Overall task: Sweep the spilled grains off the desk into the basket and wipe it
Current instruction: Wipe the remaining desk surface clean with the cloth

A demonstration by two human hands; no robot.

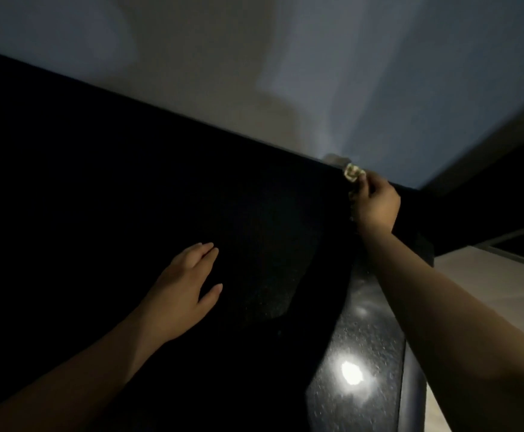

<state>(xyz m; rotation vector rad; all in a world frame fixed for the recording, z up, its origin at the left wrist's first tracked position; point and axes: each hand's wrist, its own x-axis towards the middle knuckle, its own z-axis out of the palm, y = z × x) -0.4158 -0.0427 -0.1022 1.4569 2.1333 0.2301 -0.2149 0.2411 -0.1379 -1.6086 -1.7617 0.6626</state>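
Head view: the left hand (181, 291) lies flat on the dark desk (83, 182), fingers straight. Well apart from it, the right hand (377, 204) pinches a small pale crumpled wad (352, 172) at the desk's far edge — its material I cannot tell. Faint specks (270, 294) dot the desk between the hands. A lamp glare (352, 372) shines on the glossy top — pale wall (285, 73) behind, light floor (488, 285) at right.

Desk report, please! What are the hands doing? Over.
Left hand flat on desk. Right hand pinching pale wad at far edge. Too dark to see grains; no basket in view.
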